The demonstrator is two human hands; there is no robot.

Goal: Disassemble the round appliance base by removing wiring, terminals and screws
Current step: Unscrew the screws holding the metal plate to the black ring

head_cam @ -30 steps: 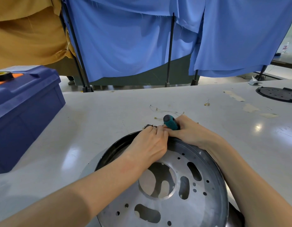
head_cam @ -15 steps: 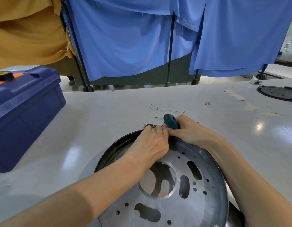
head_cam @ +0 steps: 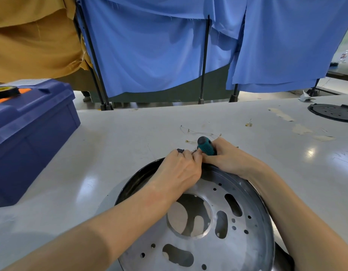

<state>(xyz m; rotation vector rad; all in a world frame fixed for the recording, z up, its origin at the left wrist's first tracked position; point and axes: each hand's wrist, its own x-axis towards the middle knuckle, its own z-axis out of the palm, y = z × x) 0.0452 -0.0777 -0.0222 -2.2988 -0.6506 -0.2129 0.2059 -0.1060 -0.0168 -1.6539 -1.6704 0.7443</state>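
The round appliance base [head_cam: 218, 231], a perforated silver metal disc with a dark rim, lies on the white table close to me. At its far rim my right hand [head_cam: 228, 159] grips a teal-handled screwdriver [head_cam: 206, 146], whose tip is hidden behind my fingers. My left hand [head_cam: 181, 169] sits beside it with curled fingers on a small dark part [head_cam: 180, 151] at the rim. Thin loose wires with brass terminals [head_cam: 198, 132] lie on the table just beyond both hands.
A blue toolbox [head_cam: 30, 133] with a tape roll [head_cam: 5, 91] on its lid stands at the left. A black perforated round plate [head_cam: 333, 112] lies at the far right. Tape scraps [head_cam: 302, 130] dot the table. Blue and yellow curtains hang behind.
Both hands stay at the far rim; the screwdriver handle has shifted only slightly. The camera has tipped a little.
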